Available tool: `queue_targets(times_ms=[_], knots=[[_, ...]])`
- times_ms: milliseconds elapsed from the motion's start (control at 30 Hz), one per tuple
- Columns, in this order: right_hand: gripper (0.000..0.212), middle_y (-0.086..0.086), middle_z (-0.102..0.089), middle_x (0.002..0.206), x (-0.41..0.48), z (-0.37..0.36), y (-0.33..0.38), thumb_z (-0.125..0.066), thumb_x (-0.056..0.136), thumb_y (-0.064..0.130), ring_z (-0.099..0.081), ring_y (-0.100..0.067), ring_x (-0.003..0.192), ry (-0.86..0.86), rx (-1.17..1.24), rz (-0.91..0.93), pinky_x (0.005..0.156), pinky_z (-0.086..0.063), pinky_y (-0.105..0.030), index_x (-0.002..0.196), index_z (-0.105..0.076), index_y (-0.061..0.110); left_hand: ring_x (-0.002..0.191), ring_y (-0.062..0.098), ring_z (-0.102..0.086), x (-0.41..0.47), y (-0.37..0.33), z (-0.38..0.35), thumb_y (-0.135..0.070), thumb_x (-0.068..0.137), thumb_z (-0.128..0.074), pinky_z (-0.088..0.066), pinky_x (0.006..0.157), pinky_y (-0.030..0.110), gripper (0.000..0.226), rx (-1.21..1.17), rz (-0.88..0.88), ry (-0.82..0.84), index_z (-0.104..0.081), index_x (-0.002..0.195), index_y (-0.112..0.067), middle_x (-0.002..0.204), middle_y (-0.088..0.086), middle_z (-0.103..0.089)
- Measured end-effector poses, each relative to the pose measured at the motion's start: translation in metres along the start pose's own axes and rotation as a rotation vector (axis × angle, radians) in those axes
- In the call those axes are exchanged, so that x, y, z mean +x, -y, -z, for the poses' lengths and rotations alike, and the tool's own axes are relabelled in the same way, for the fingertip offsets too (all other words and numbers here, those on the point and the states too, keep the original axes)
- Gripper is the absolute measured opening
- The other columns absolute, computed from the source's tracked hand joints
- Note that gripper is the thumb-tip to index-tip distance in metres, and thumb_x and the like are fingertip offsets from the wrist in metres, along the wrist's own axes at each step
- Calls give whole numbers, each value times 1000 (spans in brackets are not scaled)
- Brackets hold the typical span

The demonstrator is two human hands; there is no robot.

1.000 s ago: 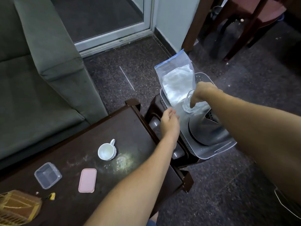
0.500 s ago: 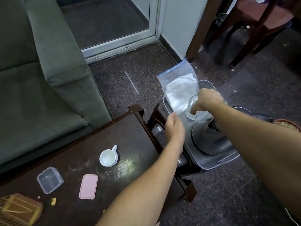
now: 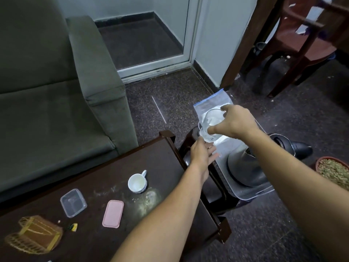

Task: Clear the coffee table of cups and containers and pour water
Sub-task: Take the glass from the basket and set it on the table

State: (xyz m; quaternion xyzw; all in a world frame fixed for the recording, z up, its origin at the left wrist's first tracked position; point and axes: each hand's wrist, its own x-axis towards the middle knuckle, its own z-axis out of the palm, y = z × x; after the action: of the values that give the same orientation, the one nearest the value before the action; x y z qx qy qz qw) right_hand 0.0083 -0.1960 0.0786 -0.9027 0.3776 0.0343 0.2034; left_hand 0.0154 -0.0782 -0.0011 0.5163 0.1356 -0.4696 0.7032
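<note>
My right hand grips a clear drinking glass by its rim, tilted and lifted in front of a blue-edged zip bag. Just below the glass, my left hand reaches past the table's end with its fingers loosely extended and nothing in them. The zip bag stands in a clear plastic tray beside a steel kettle. On the dark coffee table sit a white cup, a clear plastic container and its pink lid.
A woven yellow basket lies at the table's near left. A grey sofa runs along the left. A small dark stool carries the tray. A plant pot, a black shoe and chairs stand on the right.
My right hand has raised the glass and tilted it more, up in front of the bag. My left hand has opened its fingers slightly below it. The camera has pulled back.
</note>
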Motion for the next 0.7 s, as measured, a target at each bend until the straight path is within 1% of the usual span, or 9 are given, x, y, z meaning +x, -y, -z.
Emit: queue_targets(times_ms=[67, 133, 200, 267, 333, 433, 533, 600, 700], knots=[[97, -8, -65, 135, -13, -6, 12, -86, 59, 49, -61, -27, 123, -10, 32, 33, 94, -54, -37, 143, -56, 9, 109, 23, -69, -10, -3, 11, -34, 114, -32, -59, 82, 29, 44, -25, -24, -11, -59, 141, -12, 136, 17, -68], [97, -9, -63, 136, -28, -15, 25, -86, 58, 48, -59, -27, 125, -25, 83, 63, 92, -50, -32, 142, -58, 7, 104, 22, -70, -19, -6, 25, -32, 114, -34, -59, 87, 32, 42, -30, -54, -32, -62, 138, -11, 127, 16, -71], [96, -9, -62, 133, -45, -24, 38, -85, 56, 47, -57, -26, 124, -45, 148, 96, 93, -48, -31, 141, -59, 9, 107, 25, -70, -27, -10, 41, -31, 114, -34, -57, 96, 38, 42, -28, -68, -67, -62, 136, -11, 123, 16, -72], [95, -9, -61, 128, -61, -33, 52, -83, 53, 48, -56, -26, 122, -56, 190, 135, 95, -49, -33, 137, -59, 13, 112, 28, -70, -37, -14, 60, -30, 114, -33, -57, 98, 41, 41, -36, -69, -112, -61, 136, -9, 126, 18, -72], [95, -9, -60, 129, -76, -42, 69, -86, 54, 44, -54, -28, 124, -37, 196, 169, 99, -49, -35, 140, -57, 14, 109, 29, -71, -47, -18, 81, -28, 114, -33, -58, 93, 39, 41, -43, -88, -152, -62, 135, -7, 122, 18, -73], [95, -10, -64, 129, -97, -61, 96, -89, 57, 40, -53, -32, 125, -9, 205, 216, 106, -47, -46, 141, -55, 13, 99, 26, -71, -64, -22, 119, -25, 112, -35, -60, 88, 36, 40, -60, -103, -205, -65, 132, -6, 110, 15, -72], [98, -8, -65, 132, -120, -84, 123, -90, 58, 40, -50, -33, 127, 47, 213, 247, 109, -43, -50, 145, -52, 16, 91, 23, -72, -83, -24, 161, -25, 112, -36, -61, 74, 28, 37, -74, -84, -259, -69, 122, -11, 107, 13, -75], [101, -6, -64, 134, -136, -100, 141, -89, 59, 42, -47, -32, 130, 98, 224, 269, 110, -42, -50, 148, -49, 16, 89, 23, -72, -96, -23, 190, -22, 111, -38, -60, 73, 29, 36, -103, -86, -298, -70, 119, -10, 105, 13, -76], [106, -5, -63, 134, -163, -129, 167, -85, 57, 48, -44, -30, 130, 143, 227, 303, 111, -42, -48, 150, -48, 15, 86, 21, -73, -117, -16, 235, -22, 109, -39, -60, 75, 31, 37, -119, -85, -326, -72, 118, -9, 110, 16, -77]])
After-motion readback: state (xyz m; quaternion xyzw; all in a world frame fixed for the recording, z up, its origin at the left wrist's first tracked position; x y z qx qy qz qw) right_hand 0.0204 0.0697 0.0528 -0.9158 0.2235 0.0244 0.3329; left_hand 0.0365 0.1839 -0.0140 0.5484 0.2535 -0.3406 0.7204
